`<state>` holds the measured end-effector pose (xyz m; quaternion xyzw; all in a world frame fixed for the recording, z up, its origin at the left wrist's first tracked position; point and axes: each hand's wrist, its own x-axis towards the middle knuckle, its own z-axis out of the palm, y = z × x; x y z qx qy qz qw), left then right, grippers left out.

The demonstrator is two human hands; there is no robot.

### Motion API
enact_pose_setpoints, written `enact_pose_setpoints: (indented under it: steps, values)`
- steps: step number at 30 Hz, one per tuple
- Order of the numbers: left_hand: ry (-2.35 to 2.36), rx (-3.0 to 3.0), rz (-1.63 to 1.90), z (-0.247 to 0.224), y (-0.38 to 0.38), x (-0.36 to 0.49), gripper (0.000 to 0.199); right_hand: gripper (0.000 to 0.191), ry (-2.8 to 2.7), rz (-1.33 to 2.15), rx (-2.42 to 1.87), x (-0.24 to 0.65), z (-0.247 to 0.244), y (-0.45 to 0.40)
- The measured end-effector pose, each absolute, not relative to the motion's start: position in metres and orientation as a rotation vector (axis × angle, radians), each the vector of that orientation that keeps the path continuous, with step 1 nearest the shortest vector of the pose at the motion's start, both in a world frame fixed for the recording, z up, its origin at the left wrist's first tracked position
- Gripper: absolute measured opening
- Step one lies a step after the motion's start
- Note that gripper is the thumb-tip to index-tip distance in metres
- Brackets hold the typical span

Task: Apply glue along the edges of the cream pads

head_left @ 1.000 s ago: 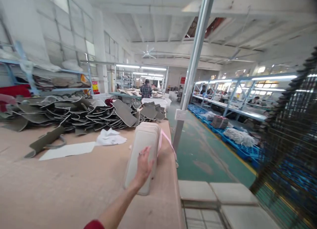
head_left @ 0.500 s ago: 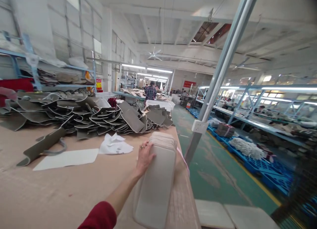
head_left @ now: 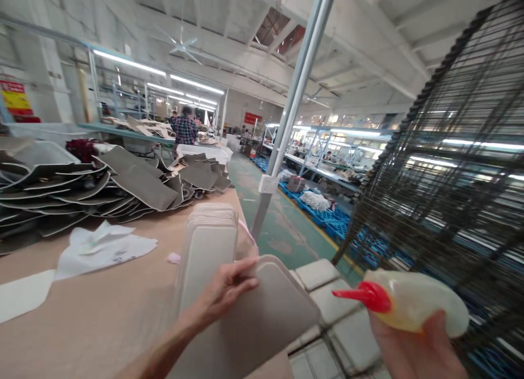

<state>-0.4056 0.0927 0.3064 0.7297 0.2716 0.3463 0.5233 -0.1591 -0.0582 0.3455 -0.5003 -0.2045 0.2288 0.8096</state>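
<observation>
My left hand (head_left: pixel 229 289) pinches the upper edge of a grey-beige rounded panel (head_left: pixel 274 308), which is tilted to the right over the table edge. Beside it, a stack of similar pale panels (head_left: pixel 210 242) lies on the brown tabletop (head_left: pixel 102 313). On the right, my right hand (head_left: pixel 413 341) is wrapped round a translucent squeeze bottle (head_left: pixel 429 302) with a red nozzle pointing left. The lower part of the held panel runs out of the picture.
Grey cut pieces (head_left: pixel 139 177) are heaped at the back left, near crumpled white paper (head_left: pixel 106 248). A metal post (head_left: pixel 282 133) stands past the table edge. Pale panels (head_left: pixel 352 330) lie low beside a dark wire rack (head_left: pixel 434 166). A person (head_left: pixel 185 129) stands far off.
My left hand has moved from the stack's top to a panel now tilted to the right. My right hand has come into view with the bottle. The view has turned right.
</observation>
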Motion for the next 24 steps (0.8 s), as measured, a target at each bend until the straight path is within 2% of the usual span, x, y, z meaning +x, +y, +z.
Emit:
enact_pose_setpoints:
  steps: [4, 8, 12, 18, 24]
  values:
    - [0.276, 2.005, 0.340, 0.361, 0.067, -0.403, 0.032, 0.057, -0.493, 0.539, -0.959, -0.155, 0.377, -0.069]
    - [0.169, 2.073, 0.112, 0.391, 0.040, -0.396, 0.031, 0.069, -0.587, 0.629, -0.937, -0.156, 0.393, -0.086]
    - [0.113, 2.007, 0.070, 0.411, 0.020, -0.390, 0.037, 0.069, -0.633, 0.711, -0.921, -0.155, 0.394, -0.101]
    - [0.161, 1.996, 0.030, 0.424, -0.003, -0.389, 0.039, 0.081, -0.625, 0.779, -0.900, -0.156, 0.391, -0.115]
    - [0.184, 2.115, -0.015, 0.430, -0.016, -0.396, 0.039, 0.071, -0.647, 0.689, -0.895, -0.156, 0.390, -0.120]
